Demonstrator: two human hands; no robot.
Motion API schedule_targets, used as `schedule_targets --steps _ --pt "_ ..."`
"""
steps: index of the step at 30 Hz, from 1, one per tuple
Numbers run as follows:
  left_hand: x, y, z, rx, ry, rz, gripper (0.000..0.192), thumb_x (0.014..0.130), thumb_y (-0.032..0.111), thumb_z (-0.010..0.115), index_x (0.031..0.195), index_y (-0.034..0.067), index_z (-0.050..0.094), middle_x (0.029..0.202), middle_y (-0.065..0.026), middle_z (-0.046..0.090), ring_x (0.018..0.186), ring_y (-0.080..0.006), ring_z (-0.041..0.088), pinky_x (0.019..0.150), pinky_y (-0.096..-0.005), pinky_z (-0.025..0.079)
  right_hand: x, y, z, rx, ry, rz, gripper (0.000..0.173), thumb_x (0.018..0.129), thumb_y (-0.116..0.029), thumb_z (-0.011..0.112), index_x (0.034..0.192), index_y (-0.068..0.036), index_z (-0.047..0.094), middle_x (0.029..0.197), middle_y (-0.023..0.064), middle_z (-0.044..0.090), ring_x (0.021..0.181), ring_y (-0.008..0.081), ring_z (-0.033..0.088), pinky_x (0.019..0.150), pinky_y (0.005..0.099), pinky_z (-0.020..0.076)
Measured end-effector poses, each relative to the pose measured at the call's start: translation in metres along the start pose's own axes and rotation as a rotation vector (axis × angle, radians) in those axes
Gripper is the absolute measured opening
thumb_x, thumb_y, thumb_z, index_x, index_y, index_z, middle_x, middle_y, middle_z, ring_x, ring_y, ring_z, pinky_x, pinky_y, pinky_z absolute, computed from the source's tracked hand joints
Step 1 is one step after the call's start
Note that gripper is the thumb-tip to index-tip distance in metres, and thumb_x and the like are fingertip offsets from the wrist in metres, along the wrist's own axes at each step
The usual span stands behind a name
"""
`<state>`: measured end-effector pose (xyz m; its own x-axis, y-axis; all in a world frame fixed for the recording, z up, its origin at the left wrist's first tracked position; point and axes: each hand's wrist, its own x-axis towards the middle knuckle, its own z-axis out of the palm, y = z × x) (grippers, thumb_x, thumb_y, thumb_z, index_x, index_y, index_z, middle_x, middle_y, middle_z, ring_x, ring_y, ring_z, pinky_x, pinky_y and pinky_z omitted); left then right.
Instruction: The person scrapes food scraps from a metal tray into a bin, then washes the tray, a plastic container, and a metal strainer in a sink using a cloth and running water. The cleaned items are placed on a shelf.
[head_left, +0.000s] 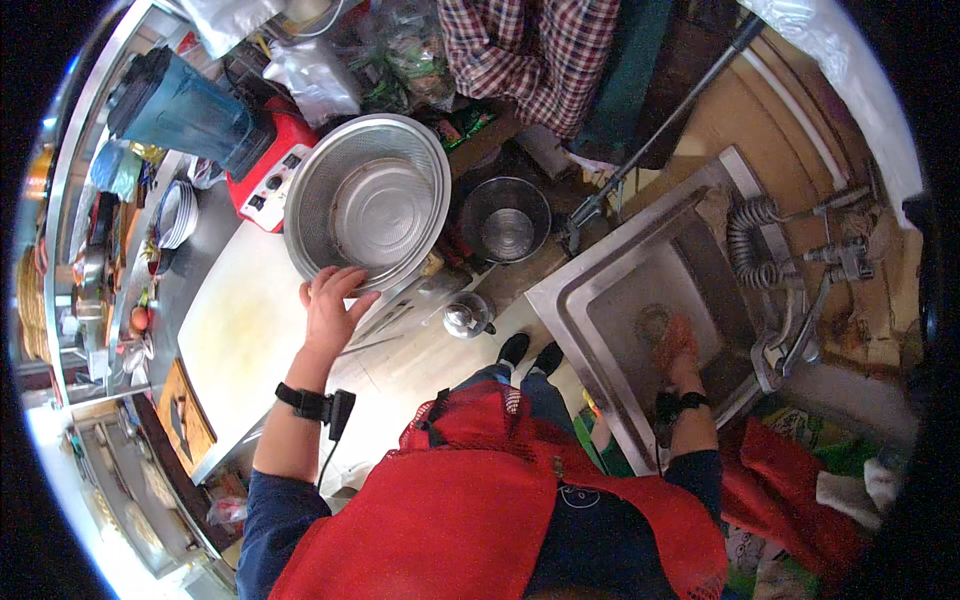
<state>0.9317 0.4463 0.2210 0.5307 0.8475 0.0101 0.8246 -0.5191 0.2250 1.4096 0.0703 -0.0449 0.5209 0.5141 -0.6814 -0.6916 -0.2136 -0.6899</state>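
A perforated stainless steel basin (386, 202) stands on the white cutting board (247, 300) at my left, its mouth facing up and its inside bare. My left hand (332, 304) is at its near rim, fingers and thumb spread along the edge. Whether those fingers grip the rim is not clear. At my right, my right hand (679, 341) reaches down into the stainless steel sink (600, 319). It is blurred, close to the round drain (654, 321), and I cannot make out anything in it.
Behind the basin is a red blender (266, 180) with a bluish jug (191, 112). A knife (182, 420) lies on a wooden board (199, 439). A dark pot (506, 221) and a glass-lidded vessel (466, 315) stand low between counter and sink. A coiled-hose faucet (754, 244) flanks the sink.
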Motion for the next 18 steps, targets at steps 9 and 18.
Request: schedule_targets --steps 9,18 --pt "0.005 -0.029 0.005 -0.121 0.240 0.016 0.032 0.077 0.031 0.068 0.098 0.009 0.061 0.097 -0.0060 0.061 0.103 -0.0255 0.052 0.100 -0.0546 0.022 -0.064 -0.098 0.083 -1.524 0.092 -0.405 0.026 0.085 -0.019 0.061 0.106 -0.004 0.062 0.096 0.0122 0.065 0.087 0.0218 0.062 0.076 0.0346 0.0488" --pt "0.045 -0.096 0.007 -0.186 0.103 -0.731 0.066 0.063 0.030 0.078 0.105 -0.007 0.044 0.103 -0.0258 0.058 0.094 -0.0371 0.059 0.081 -0.0410 0.048 -0.071 -0.076 0.370 -0.924 -0.798 -0.448 0.029 0.087 -0.016 0.059 0.113 -0.003 0.055 0.091 0.0054 0.063 0.078 0.0104 0.058 0.066 0.0256 0.0491"
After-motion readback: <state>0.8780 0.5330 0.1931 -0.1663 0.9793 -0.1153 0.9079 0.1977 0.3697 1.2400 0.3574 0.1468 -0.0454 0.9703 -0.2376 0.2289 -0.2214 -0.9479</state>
